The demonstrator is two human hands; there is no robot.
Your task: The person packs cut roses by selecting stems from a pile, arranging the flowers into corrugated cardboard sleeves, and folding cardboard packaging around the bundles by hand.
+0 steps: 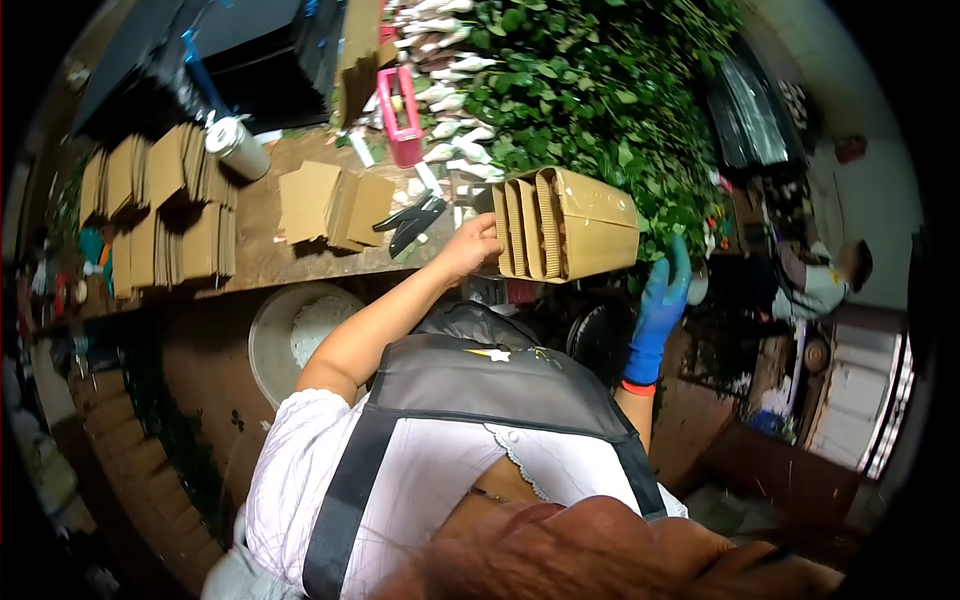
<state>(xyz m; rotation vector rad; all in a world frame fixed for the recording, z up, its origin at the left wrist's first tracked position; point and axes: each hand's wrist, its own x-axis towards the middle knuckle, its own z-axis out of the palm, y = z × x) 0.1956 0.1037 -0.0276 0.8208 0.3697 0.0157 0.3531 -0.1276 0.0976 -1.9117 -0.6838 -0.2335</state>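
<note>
My left hand (470, 248) is bare. Its fingers are closed on the left edge of a cardboard-wrapped bundle (600, 222). The bundle is a boxy brown wrap with several corrugated layers at its left end; what lies between them is hard to make out. My right hand (658, 305), in a blue glove, is raised just off the bundle's right end, thumb and fingers apart, with nothing in it. Left of my left hand, a black stapler (415, 224) lies on the wooden table (262, 255) beside a small stack of cardboard pieces (322, 205).
Leafy green stems (590, 80) cover the table's right part, white-wrapped heads (455, 70) along their left side. A pink-red frame (402, 118), a white cylinder (237, 147) and cardboard stacks (170, 165) stand leftward. Below is a pale bucket (268, 345). Another person (820, 285) is far right.
</note>
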